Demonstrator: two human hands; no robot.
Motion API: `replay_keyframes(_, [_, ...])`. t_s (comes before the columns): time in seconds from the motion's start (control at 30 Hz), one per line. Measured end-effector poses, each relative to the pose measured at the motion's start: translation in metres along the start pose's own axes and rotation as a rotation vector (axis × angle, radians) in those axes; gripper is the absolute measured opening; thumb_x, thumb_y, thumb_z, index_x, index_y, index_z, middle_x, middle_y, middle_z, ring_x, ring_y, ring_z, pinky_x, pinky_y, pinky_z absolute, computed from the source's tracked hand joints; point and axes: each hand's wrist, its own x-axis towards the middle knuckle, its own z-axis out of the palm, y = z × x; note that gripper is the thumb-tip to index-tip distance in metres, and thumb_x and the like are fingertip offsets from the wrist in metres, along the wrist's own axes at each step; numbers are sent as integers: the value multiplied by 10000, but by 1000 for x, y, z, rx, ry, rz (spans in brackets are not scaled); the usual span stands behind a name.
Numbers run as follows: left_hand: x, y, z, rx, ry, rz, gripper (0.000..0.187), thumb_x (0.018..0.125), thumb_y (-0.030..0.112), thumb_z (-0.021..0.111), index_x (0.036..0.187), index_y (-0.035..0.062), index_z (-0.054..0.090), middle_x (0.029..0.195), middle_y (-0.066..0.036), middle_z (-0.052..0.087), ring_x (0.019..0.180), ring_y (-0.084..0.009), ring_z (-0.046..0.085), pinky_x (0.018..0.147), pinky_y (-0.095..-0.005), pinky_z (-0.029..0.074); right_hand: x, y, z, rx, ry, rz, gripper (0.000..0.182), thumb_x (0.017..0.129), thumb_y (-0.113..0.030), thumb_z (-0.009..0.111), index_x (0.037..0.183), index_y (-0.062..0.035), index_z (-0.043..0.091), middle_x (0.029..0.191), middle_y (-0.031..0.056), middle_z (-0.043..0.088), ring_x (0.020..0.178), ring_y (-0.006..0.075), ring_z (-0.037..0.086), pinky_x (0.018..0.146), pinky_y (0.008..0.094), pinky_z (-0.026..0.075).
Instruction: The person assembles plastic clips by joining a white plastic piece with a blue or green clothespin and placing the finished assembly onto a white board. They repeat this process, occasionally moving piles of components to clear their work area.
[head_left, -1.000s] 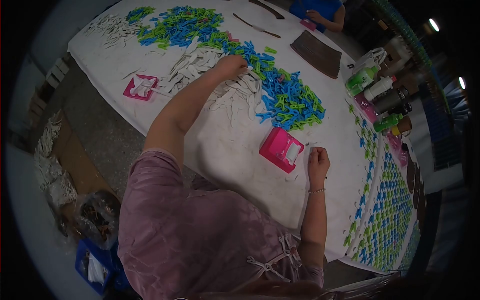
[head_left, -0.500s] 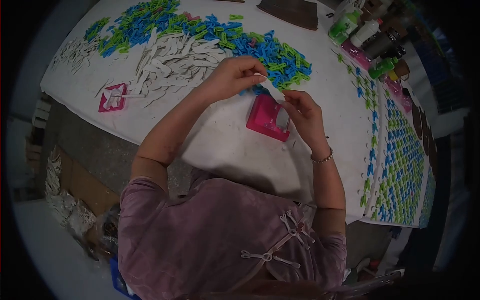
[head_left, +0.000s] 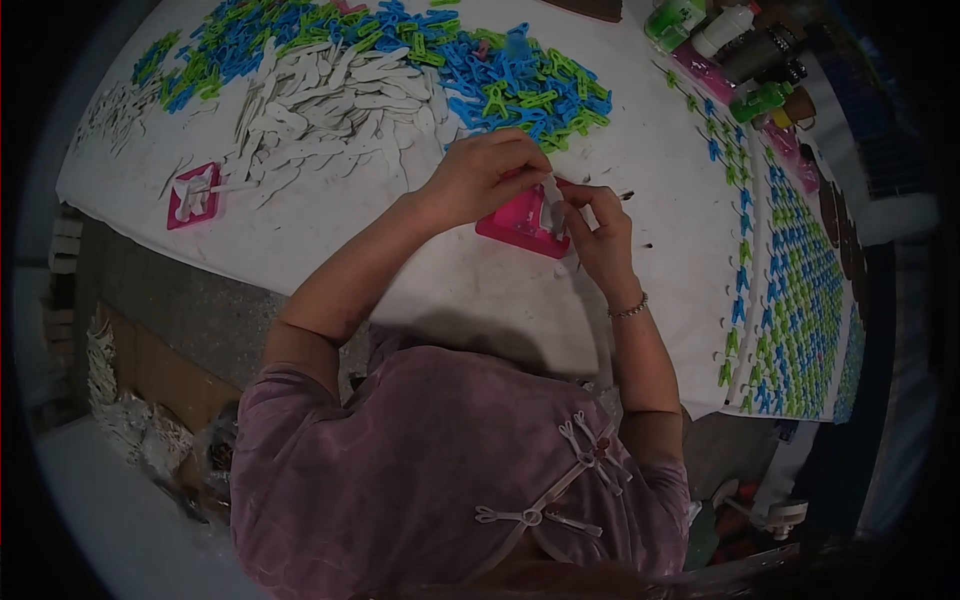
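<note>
Open cloth near us, clutter beyond the hands

We find bare table (head_left: 470, 300) between our body and the pink tray (head_left: 515, 222), so a hand can pass there freely, and the strip to the right of our right hand (head_left: 600, 235) is also open up to the rows of clips on cards (head_left: 790, 300). Our left hand (head_left: 485, 175) and right hand meet over the tray, closing that spot. Just beyond them the blue and green clip pile (head_left: 520, 85) and the white pieces (head_left: 330, 110) block the far side. Bottles (head_left: 740, 40) crowd the far right corner, and a second pink tray (head_left: 193, 195) sits near the left edge.
</note>
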Motion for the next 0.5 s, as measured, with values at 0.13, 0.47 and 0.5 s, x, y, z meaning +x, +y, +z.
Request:
replay_keyframes(0.13, [-3,1,-2,65,8,51,94,805,65,674,898,63,660,860,-52,624,784,-200,609,646,-301,494,0,1,5,-42,12,-23,148,766,-10,678,894,-72,634,821,43,616,769,226,562,744,339,435])
replay_keyframes(0.47, [-13,-15,11,120,-42,44,74,793,119,671,852,90,637,839,-36,617,810,-228,578,728,-353,445,-6,10,-13,-146,-43,-103,160,759,1,661,903,-64,635,799,50,602,791,242,556,766,352,406])
replay_keyframes(0.5, [-13,-17,14,128,-80,37,77,800,146,656,855,100,627,838,-32,613,824,-235,573,769,-369,428,-7,11,-16,-160,-52,-98,162,754,4,660,899,-64,636,802,51,601,792,244,555,762,351,403])
